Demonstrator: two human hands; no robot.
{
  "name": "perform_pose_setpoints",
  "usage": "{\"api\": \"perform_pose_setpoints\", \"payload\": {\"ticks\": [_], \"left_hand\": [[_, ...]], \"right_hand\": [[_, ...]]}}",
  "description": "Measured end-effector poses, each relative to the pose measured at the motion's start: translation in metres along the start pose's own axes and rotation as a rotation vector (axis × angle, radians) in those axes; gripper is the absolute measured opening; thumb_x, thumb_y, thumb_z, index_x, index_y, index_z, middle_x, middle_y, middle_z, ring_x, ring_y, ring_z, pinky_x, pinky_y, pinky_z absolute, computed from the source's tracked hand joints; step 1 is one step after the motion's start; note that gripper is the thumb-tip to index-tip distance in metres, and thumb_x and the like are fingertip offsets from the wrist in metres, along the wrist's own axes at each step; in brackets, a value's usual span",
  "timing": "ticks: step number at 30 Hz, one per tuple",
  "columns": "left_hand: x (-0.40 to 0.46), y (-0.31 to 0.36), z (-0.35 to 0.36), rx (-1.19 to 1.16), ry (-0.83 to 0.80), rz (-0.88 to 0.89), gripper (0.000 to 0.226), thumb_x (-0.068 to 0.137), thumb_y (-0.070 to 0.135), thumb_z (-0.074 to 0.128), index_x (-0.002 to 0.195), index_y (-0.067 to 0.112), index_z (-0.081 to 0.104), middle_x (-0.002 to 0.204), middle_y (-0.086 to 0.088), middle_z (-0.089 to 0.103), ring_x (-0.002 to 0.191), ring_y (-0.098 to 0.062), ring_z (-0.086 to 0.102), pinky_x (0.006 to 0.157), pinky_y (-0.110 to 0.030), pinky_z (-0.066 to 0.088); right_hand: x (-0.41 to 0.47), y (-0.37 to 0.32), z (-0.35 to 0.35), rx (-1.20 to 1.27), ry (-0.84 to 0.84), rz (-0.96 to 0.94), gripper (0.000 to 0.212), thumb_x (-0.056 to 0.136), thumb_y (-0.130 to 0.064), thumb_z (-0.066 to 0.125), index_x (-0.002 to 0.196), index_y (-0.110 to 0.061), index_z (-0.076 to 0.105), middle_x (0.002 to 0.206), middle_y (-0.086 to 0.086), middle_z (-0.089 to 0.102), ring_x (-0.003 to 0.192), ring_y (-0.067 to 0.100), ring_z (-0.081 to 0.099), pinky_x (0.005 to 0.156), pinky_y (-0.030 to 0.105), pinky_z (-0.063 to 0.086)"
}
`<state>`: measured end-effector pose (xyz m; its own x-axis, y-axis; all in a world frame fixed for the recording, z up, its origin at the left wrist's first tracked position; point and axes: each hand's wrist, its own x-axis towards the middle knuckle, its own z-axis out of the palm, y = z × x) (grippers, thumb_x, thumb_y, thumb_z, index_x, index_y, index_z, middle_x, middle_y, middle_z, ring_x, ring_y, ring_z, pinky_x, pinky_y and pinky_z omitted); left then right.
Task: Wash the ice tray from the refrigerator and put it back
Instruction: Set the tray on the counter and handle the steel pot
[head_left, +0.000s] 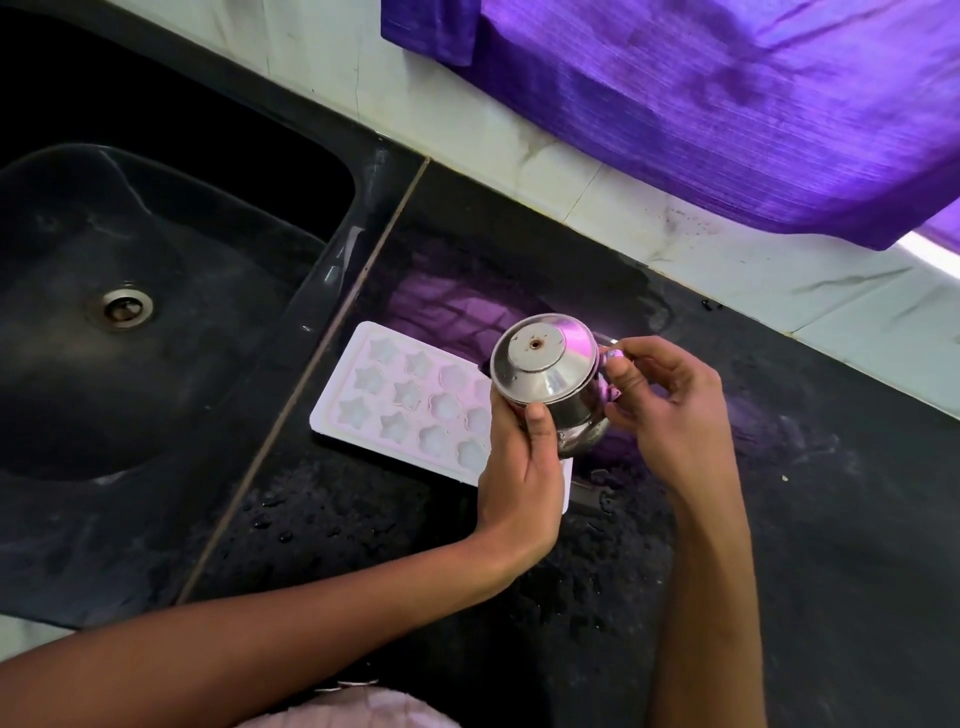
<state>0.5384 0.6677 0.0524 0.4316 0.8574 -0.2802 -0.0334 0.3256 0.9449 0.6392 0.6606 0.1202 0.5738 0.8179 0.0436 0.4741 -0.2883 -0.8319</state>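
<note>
Home kitchen: black sink (156, 312) w/ drain, dark stone counter (779, 519), tiled wall (571, 176).

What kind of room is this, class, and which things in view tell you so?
Most likely a home kitchen: a dark sink set into a black stone counter, a white ice tray lying on it, and a tiled wall behind.

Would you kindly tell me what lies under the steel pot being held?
The white ice tray lies on the black counter beneath the steel pot; its right end is hidden by the pot and left hand.
</note>
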Motion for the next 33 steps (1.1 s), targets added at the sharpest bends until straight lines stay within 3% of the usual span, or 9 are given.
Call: {"api": "perform_pose_setpoints", "payload": {"ticks": [4, 10, 20, 23, 29, 33], "left_hand": [[-0.006, -0.005, 0.002, -0.017, -0.029, -0.052, 0.06, 0.088, 0.058, 0.014, 0.146, 0.045, 0.004, 0.149, 0.018, 0.032, 0.13, -0.002, 0.036, 0.097, -0.019, 0.026], [-0.009, -0.007, 0.004, 0.003, -0.02, -0.102, 0.053, 0.094, 0.053, 0.014, 0.145, 0.047, 0.002, 0.148, 0.015, 0.035, 0.132, -0.012, 0.039, 0.096, -0.02, 0.026], [-0.01, -0.005, 0.003, 0.0, -0.039, -0.098, 0.063, 0.086, 0.06, 0.011, 0.146, 0.045, 0.0, 0.151, 0.015, 0.032, 0.135, -0.012, 0.037, 0.099, -0.021, 0.026], [-0.01, -0.003, 0.004, -0.011, -0.047, -0.095, 0.057, 0.092, 0.054, 0.013, 0.146, 0.045, 0.001, 0.15, 0.015, 0.033, 0.134, -0.011, 0.037, 0.097, -0.02, 0.026], [-0.013, 0.001, 0.003, -0.029, -0.066, -0.061, 0.055, 0.093, 0.052, 0.014, 0.146, 0.045, 0.001, 0.149, 0.016, 0.033, 0.122, 0.0, 0.037, 0.095, -0.018, 0.026], [-0.015, 0.003, 0.003, -0.032, -0.07, -0.019, 0.067, 0.08, 0.061, 0.013, 0.145, 0.047, 0.0, 0.147, 0.019, 0.033, 0.116, 0.007, 0.035, 0.094, -0.015, 0.027]], "right_hand": [[0.002, 0.001, -0.001, -0.087, -0.014, -0.012, 0.013, 0.086, -0.023, 0.067, 0.076, -0.031, 0.066, 0.068, -0.014, 0.064, 0.06, 0.003, 0.058, 0.069, 0.049, 0.056], [0.005, 0.006, 0.0, -0.174, -0.033, -0.022, 0.002, 0.084, -0.031, 0.068, 0.085, -0.032, 0.068, 0.076, -0.009, 0.067, 0.066, 0.009, 0.059, 0.071, 0.051, 0.055], [0.004, 0.003, -0.002, -0.219, -0.026, -0.026, 0.007, 0.084, -0.033, 0.068, 0.091, -0.032, 0.069, 0.082, -0.01, 0.068, 0.076, 0.011, 0.062, 0.076, 0.049, 0.055], [0.002, 0.0, -0.004, -0.225, -0.024, -0.024, 0.009, 0.084, -0.033, 0.067, 0.092, -0.031, 0.069, 0.085, -0.009, 0.068, 0.079, 0.012, 0.063, 0.076, 0.049, 0.055], [-0.002, -0.005, -0.006, -0.179, -0.004, -0.03, 0.006, 0.083, -0.032, 0.068, 0.088, -0.036, 0.067, 0.084, -0.01, 0.069, 0.08, 0.012, 0.065, 0.078, 0.049, 0.055], [-0.004, -0.009, -0.008, -0.121, 0.008, -0.039, 0.004, 0.083, -0.029, 0.069, 0.084, -0.033, 0.067, 0.076, -0.013, 0.068, 0.069, 0.01, 0.065, 0.075, 0.051, 0.055]]}}
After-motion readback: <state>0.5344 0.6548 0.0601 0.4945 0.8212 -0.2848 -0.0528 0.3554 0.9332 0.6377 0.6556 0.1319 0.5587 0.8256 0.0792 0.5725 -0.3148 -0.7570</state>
